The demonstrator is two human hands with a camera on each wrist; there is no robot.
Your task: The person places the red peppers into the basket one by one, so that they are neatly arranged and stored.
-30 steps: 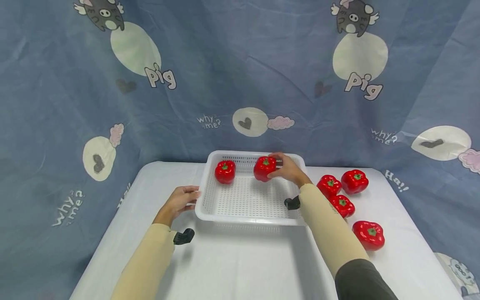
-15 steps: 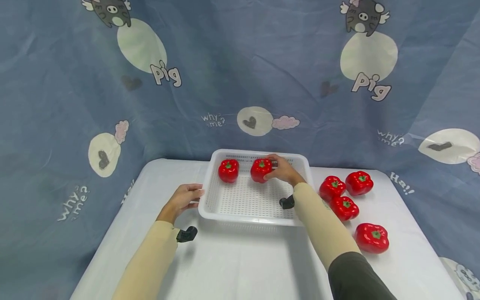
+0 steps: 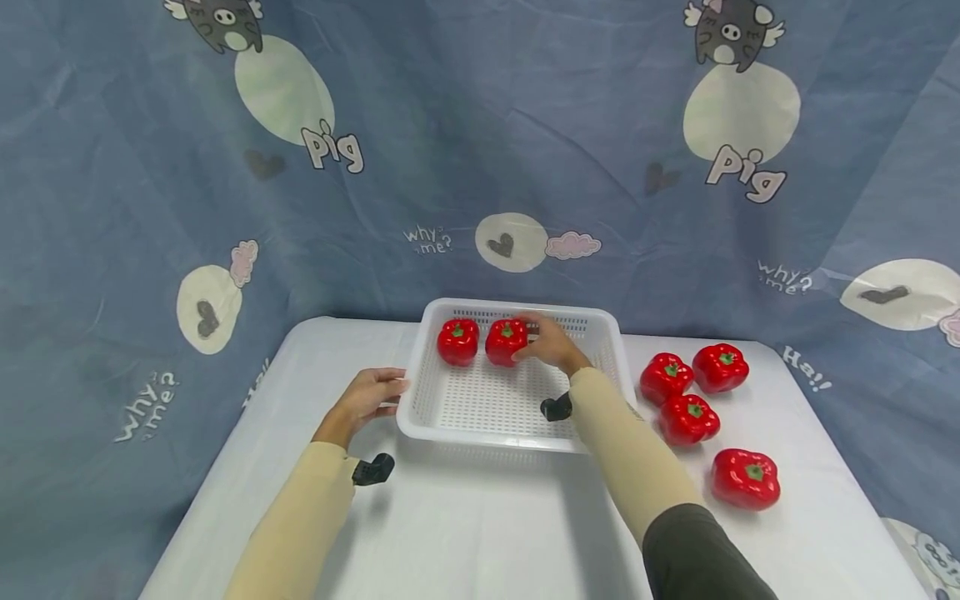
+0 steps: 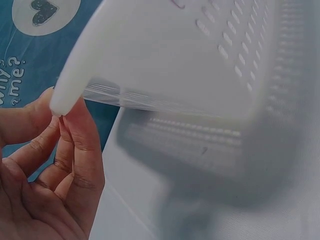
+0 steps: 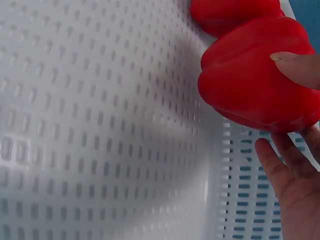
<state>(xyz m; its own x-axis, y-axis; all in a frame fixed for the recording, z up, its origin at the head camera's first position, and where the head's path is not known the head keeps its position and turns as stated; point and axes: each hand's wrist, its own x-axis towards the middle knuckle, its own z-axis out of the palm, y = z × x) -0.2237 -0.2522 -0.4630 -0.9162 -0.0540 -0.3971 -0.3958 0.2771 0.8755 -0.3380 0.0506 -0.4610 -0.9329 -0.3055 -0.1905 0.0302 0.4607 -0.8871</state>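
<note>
A white perforated plastic basket (image 3: 510,433) stands at the back of the table. My left hand (image 3: 365,395) pinches its left rim between thumb and fingers, as the left wrist view shows at the rim (image 4: 67,97). Inside the basket, my right hand (image 3: 551,342) grips a glossy red bell pepper (image 3: 504,343) from its right side. In the right wrist view the thumb lies on the held pepper (image 5: 250,75) and the fingers reach along its other side. A second red bell pepper (image 3: 457,343) sits just left of it, near the back left corner of the basket.
Right of the basket, several more red bell peppers (image 3: 688,419) rest on the white-covered table (image 3: 480,525), one of them (image 3: 746,479) nearer the front. A blue patterned cloth (image 3: 360,250) hangs behind and around the table.
My right hand has carried its bell pepper leftward inside the basket, up close to the other one. My left hand stays at the rim. The head view has shifted slightly.
</note>
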